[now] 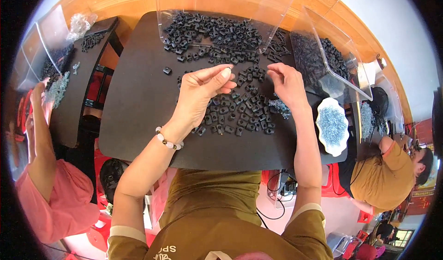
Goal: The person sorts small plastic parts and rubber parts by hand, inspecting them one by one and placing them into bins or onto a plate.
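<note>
Above the dark table, my left hand (205,88) is raised with its thumb and fingertips pressed together; a small dark bit shows at the tips, too little to name. My right hand (290,85) hovers to the right, thumb and forefinger bent toward each other. Whatever it pinches, if anything, is hidden. Beneath and between both hands lie many small black plastic parts with holes (235,112). Close under my right hand sits a small heap of bluish metal springs (279,106). The two hands are apart.
A clear bin (159,24) spills black parts at the table's far side. Another clear bin (325,59) stands tilted at right. A white scalloped dish (321,130) holds springs on the table's right edge. People in pink (60,195) and mustard (385,177) sit either side.
</note>
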A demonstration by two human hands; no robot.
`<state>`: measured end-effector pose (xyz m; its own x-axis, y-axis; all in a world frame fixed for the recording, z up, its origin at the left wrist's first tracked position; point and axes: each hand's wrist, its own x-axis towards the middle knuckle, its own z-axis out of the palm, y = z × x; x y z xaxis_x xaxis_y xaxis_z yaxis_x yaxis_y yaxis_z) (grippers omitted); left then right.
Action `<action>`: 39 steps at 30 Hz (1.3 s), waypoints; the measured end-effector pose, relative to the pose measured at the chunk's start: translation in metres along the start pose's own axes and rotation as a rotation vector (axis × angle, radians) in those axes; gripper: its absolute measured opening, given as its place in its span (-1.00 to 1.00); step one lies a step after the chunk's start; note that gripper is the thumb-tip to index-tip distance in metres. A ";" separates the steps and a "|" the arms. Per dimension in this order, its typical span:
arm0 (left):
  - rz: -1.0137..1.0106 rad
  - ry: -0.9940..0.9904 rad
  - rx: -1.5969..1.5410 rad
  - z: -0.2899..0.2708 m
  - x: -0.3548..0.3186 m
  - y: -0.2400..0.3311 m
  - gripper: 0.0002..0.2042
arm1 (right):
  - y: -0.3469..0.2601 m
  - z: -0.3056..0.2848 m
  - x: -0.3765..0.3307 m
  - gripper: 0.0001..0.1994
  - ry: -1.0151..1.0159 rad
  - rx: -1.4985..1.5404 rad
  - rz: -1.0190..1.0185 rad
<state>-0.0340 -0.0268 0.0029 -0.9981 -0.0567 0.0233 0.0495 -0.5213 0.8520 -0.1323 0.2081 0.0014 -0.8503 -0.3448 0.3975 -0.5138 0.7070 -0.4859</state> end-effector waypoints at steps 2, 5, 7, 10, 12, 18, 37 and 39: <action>0.025 -0.003 0.042 0.000 -0.001 0.004 -0.74 | 0.000 0.004 0.002 -0.90 0.005 -0.091 -0.058; 0.195 0.069 0.189 -0.004 0.001 0.013 -0.74 | -0.003 0.007 0.002 -0.89 -0.088 -0.199 -0.082; 0.292 0.127 0.253 -0.005 0.001 0.022 -0.73 | -0.010 0.000 -0.001 -0.89 -0.140 -0.208 -0.038; 0.367 0.184 0.225 -0.006 0.004 0.029 -0.78 | -0.018 -0.002 -0.002 -0.88 -0.173 -0.191 -0.002; 0.411 0.242 0.250 -0.006 0.004 0.029 -0.78 | -0.021 -0.002 -0.001 -0.88 -0.154 -0.162 -0.011; 0.452 0.238 0.327 -0.006 0.007 0.021 -0.78 | -0.046 0.009 0.013 -0.90 -0.173 -0.035 -0.229; 0.420 0.201 0.342 -0.002 0.006 0.018 -0.82 | -0.049 0.034 0.014 -0.90 -0.236 -0.007 -0.238; 0.410 0.209 0.339 0.000 0.005 0.019 -0.81 | -0.047 0.032 0.014 -0.91 -0.241 0.056 -0.193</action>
<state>-0.0383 -0.0373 0.0190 -0.8694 -0.3823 0.3130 0.3828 -0.1208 0.9159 -0.1236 0.1504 0.0050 -0.7356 -0.6104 0.2938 -0.6680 0.5818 -0.4639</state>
